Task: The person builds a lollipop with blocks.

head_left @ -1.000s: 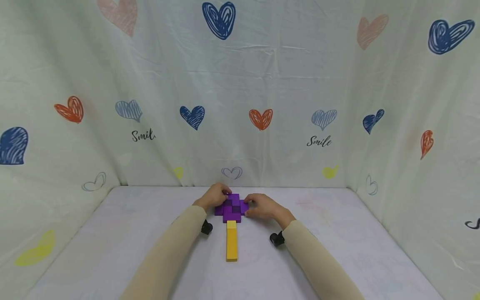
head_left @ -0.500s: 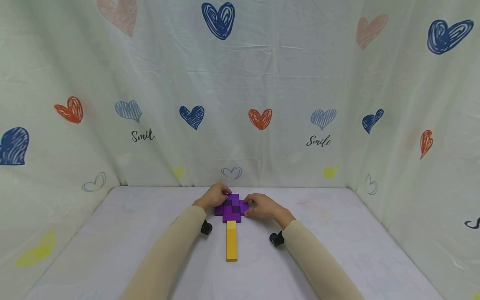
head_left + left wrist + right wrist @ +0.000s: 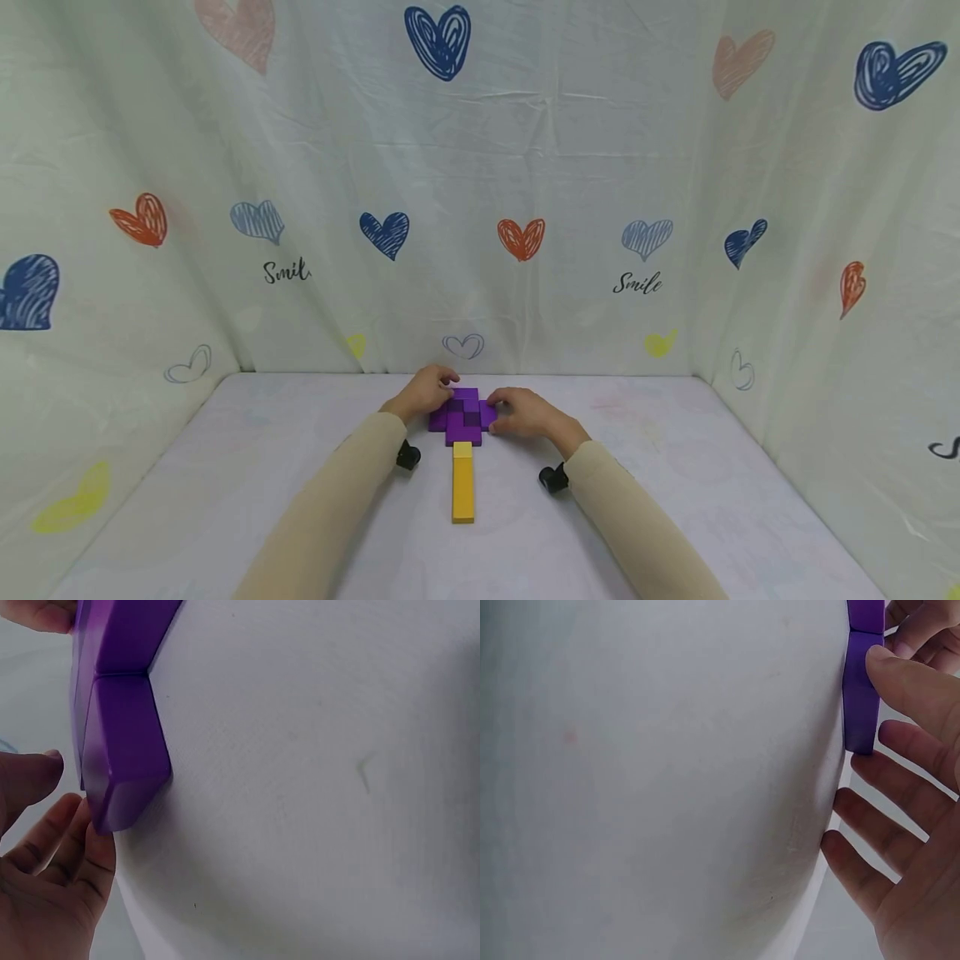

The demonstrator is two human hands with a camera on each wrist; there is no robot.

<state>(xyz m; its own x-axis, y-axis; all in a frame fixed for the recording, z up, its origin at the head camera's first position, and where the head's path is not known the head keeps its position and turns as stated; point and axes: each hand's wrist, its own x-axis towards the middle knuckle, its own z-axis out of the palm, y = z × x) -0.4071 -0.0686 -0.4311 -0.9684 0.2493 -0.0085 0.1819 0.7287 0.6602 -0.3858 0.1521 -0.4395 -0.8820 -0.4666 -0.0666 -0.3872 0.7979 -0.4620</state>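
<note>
Flat purple blocks [image 3: 463, 436] lie fitted together on the table, surrounding a darker centre. A long yellow block [image 3: 463, 492] with a smaller yellow cube [image 3: 462, 450] at its top end lies in line below them. My right hand [image 3: 525, 414] pinches the rightmost purple block [image 3: 861, 697] between thumb and fingers. On the far left side, my left hand [image 3: 426, 392] has its fingertips at the end of a purple block [image 3: 131, 742]. Its thumb [image 3: 34, 776] stands apart from that block in the left wrist view.
A white cloth covers the table [image 3: 300, 500]. Behind it hangs a white curtain [image 3: 555, 308] printed with hearts, closing in the back and both sides. Dark wrist cameras [image 3: 553, 478] sit at both cuffs.
My left hand has drawn slightly left and up from the purple blocks, its thumb and fingers loosening. The right hand and all the blocks stay where they were.
</note>
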